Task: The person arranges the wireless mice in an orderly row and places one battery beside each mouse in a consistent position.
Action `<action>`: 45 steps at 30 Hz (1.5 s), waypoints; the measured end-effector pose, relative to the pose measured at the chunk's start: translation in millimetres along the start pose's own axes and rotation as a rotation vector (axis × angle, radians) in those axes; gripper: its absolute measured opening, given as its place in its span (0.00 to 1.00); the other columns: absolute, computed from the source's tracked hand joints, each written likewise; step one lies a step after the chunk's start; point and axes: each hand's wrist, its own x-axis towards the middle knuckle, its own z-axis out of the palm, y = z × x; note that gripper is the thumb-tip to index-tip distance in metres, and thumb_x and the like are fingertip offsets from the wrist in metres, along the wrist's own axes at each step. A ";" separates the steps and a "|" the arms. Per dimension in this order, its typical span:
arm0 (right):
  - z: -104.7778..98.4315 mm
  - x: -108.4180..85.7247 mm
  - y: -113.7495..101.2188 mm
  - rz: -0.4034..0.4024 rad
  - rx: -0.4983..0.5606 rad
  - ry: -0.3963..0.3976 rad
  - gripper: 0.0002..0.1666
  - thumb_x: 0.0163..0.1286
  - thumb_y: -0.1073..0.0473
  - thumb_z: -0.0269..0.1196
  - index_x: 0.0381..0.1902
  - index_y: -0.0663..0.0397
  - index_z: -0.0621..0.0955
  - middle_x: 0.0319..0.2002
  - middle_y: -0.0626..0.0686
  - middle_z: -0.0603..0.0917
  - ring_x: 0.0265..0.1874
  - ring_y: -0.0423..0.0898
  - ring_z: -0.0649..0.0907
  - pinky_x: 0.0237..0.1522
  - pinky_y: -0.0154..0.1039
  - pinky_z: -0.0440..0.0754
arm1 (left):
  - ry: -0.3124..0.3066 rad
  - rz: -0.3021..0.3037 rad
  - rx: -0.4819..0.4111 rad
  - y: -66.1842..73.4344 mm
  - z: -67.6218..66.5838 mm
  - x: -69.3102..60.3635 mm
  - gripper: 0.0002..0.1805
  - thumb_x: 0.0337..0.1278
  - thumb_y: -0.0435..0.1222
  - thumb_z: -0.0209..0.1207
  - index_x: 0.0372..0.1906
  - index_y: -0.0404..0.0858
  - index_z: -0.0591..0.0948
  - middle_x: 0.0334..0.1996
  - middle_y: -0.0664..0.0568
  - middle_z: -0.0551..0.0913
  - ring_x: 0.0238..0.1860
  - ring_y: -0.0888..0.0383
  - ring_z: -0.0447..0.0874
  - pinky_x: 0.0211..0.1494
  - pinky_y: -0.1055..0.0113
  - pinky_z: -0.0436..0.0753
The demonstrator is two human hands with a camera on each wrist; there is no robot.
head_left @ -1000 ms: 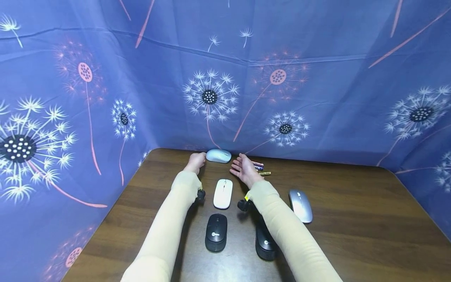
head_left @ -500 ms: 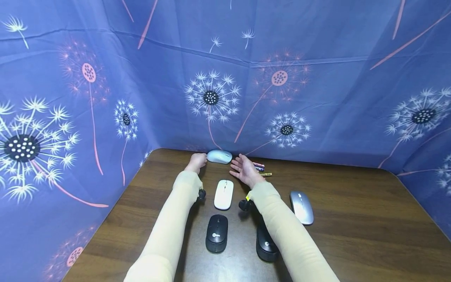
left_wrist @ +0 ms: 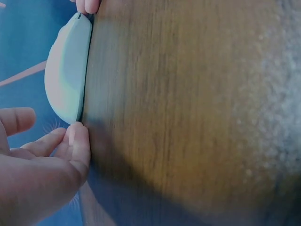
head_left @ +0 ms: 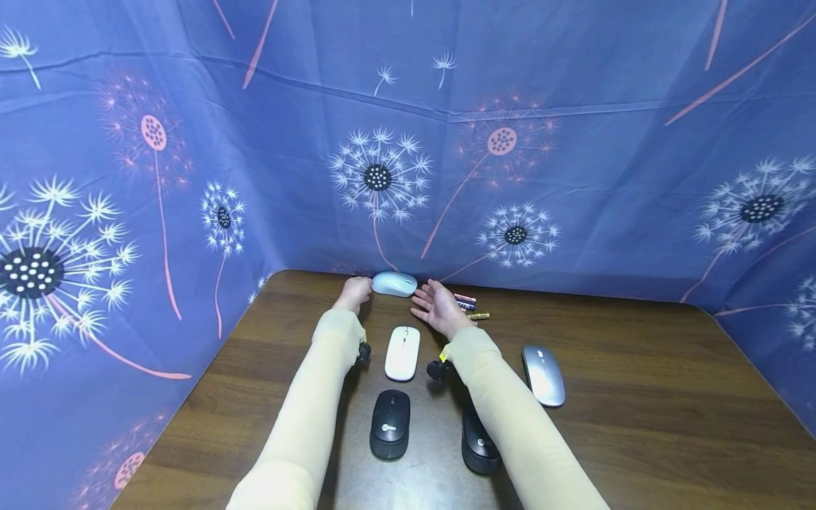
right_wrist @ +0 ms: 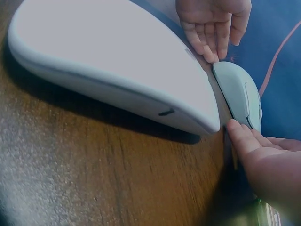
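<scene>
At the back edge of the table a pale blue computer mouse [head_left: 394,284] lies crosswise. My left hand [head_left: 354,294] is at its left end, and in the left wrist view the fingertips [left_wrist: 75,134] touch that end with the fingers only loosely bent. On the opposite end is my right hand [head_left: 440,309], palm turned inward and fingers extended. Its fingertips [right_wrist: 233,126] appear to touch the mouse in the right wrist view. Between my forearms a white mouse [head_left: 402,353] lies closer to me.
Several batteries [head_left: 468,304] lie just beyond the right hand. A silver mouse [head_left: 544,376] is right of the right forearm. One black mouse [head_left: 389,425] sits in front; another black mouse [head_left: 479,443] is partly under the right sleeve. A blue dandelion-print cloth [head_left: 446,177] hangs behind the table.
My right hand has shifted slightly left, bringing its fingers closer to the pale blue mouse. The left hand stays at the other end, and the mice have not visibly moved.
</scene>
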 end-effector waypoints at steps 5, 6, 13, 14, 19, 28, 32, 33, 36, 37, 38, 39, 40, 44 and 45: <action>0.7 -0.3 -0.2 -0.009 -0.008 0.006 0.35 0.77 0.50 0.37 0.73 0.64 0.46 0.73 0.63 0.51 0.71 0.56 0.56 0.70 0.50 0.57 | -0.002 -0.007 0.024 6.7 2.5 -6.5 0.12 0.53 0.42 0.56 0.38 0.40 0.83 0.30 0.48 0.80 0.33 0.53 0.78 0.36 0.60 0.81; 0.7 -0.4 0.0 -0.010 -0.007 0.010 0.35 0.77 0.50 0.36 0.73 0.64 0.46 0.72 0.63 0.52 0.71 0.56 0.57 0.70 0.50 0.57 | 0.000 -0.016 0.031 6.9 2.8 -6.1 0.13 0.53 0.43 0.57 0.39 0.40 0.83 0.31 0.48 0.80 0.34 0.52 0.79 0.37 0.60 0.81; -1.1 0.6 0.7 -0.008 0.020 0.045 0.34 0.77 0.51 0.36 0.71 0.69 0.49 0.70 0.67 0.55 0.70 0.58 0.60 0.70 0.48 0.57 | 0.008 -0.050 0.050 8.2 3.1 -5.3 0.22 0.52 0.50 0.62 0.47 0.39 0.81 0.42 0.48 0.82 0.43 0.52 0.81 0.44 0.57 0.82; -1.4 0.9 0.7 -0.007 0.023 0.051 0.34 0.77 0.51 0.36 0.71 0.70 0.49 0.70 0.68 0.56 0.69 0.58 0.60 0.70 0.47 0.58 | 0.008 -0.049 0.054 10.5 2.9 -8.2 0.23 0.51 0.51 0.63 0.47 0.39 0.81 0.42 0.48 0.82 0.43 0.52 0.81 0.44 0.57 0.82; -2.3 1.4 1.7 0.003 0.018 0.077 0.33 0.76 0.53 0.37 0.69 0.73 0.53 0.68 0.69 0.58 0.67 0.59 0.63 0.70 0.47 0.60 | 0.027 -0.024 0.112 35.9 1.5 -45.5 0.20 0.50 0.50 0.63 0.42 0.39 0.83 0.40 0.51 0.82 0.40 0.54 0.80 0.40 0.61 0.81; 1.4 -3.9 1.5 0.027 -0.012 0.107 0.29 0.76 0.57 0.39 0.68 0.72 0.57 0.66 0.67 0.61 0.65 0.57 0.66 0.68 0.45 0.64 | 0.074 0.010 0.130 106.0 -2.3 -155.9 0.18 0.47 0.46 0.65 0.35 0.34 0.84 0.35 0.47 0.81 0.33 0.54 0.79 0.34 0.62 0.81; 1.7 -2.8 1.8 0.027 -0.042 0.133 0.29 0.75 0.57 0.41 0.66 0.72 0.60 0.59 0.65 0.67 0.60 0.56 0.70 0.66 0.44 0.66 | 0.094 -0.009 0.126 174.7 -5.0 -253.0 0.18 0.51 0.39 0.62 0.41 0.28 0.83 0.39 0.41 0.82 0.35 0.50 0.82 0.41 0.62 0.83; 1.8 -2.5 2.0 0.027 -0.050 0.139 0.28 0.75 0.57 0.42 0.66 0.72 0.61 0.57 0.64 0.69 0.58 0.55 0.71 0.66 0.44 0.67 | 0.088 -0.015 0.125 191.6 -5.8 -276.6 0.17 0.53 0.37 0.61 0.43 0.27 0.82 0.41 0.39 0.82 0.37 0.49 0.82 0.43 0.62 0.83; 2.8 -2.5 2.0 0.024 -0.068 0.150 0.28 0.74 0.58 0.44 0.65 0.72 0.62 0.50 0.61 0.71 0.52 0.53 0.74 0.64 0.44 0.69 | 0.082 -0.044 0.128 209.3 -6.0 -298.3 0.17 0.56 0.35 0.60 0.46 0.26 0.81 0.44 0.39 0.82 0.42 0.48 0.82 0.49 0.61 0.82; 3.2 -2.8 2.0 0.024 -0.070 0.153 0.27 0.74 0.58 0.45 0.64 0.72 0.63 0.48 0.60 0.71 0.51 0.52 0.74 0.64 0.44 0.69 | 0.082 -0.040 0.133 211.2 -6.7 -301.5 0.17 0.56 0.35 0.60 0.46 0.26 0.81 0.42 0.40 0.83 0.41 0.49 0.82 0.48 0.62 0.82; 3.8 -3.2 2.0 0.024 -0.075 0.156 0.27 0.74 0.59 0.45 0.64 0.72 0.63 0.47 0.59 0.71 0.49 0.52 0.75 0.64 0.44 0.69 | 0.082 -0.036 0.136 212.0 -7.6 -303.2 0.16 0.56 0.35 0.60 0.45 0.27 0.82 0.39 0.41 0.84 0.40 0.50 0.82 0.48 0.63 0.82; 4.4 -3.8 2.0 0.026 -0.079 0.159 0.27 0.73 0.59 0.45 0.64 0.72 0.64 0.46 0.59 0.72 0.49 0.52 0.75 0.64 0.44 0.70 | 0.084 -0.028 0.142 212.0 -8.3 -303.5 0.15 0.56 0.34 0.60 0.44 0.27 0.82 0.36 0.42 0.84 0.39 0.50 0.82 0.46 0.64 0.82; 4.9 -4.5 2.0 0.028 -0.083 0.162 0.26 0.73 0.60 0.45 0.63 0.72 0.64 0.46 0.59 0.72 0.48 0.52 0.75 0.63 0.44 0.70 | 0.086 -0.021 0.146 210.9 -8.4 -302.5 0.14 0.55 0.34 0.61 0.42 0.27 0.83 0.33 0.43 0.84 0.36 0.51 0.83 0.44 0.64 0.82; 7.0 -7.6 1.3 0.034 -0.089 0.161 0.26 0.73 0.61 0.45 0.63 0.73 0.64 0.46 0.60 0.72 0.50 0.54 0.75 0.63 0.44 0.70 | 0.091 -0.030 0.142 208.1 -8.3 -300.0 0.14 0.53 0.35 0.62 0.41 0.27 0.83 0.34 0.42 0.85 0.34 0.53 0.82 0.43 0.64 0.82; 7.3 -8.4 0.8 0.034 -0.092 0.155 0.26 0.73 0.62 0.45 0.63 0.74 0.63 0.46 0.60 0.72 0.51 0.54 0.75 0.63 0.44 0.70 | 0.088 -0.040 0.135 207.7 -8.2 -299.5 0.15 0.53 0.35 0.62 0.42 0.27 0.83 0.38 0.41 0.84 0.35 0.53 0.82 0.45 0.63 0.82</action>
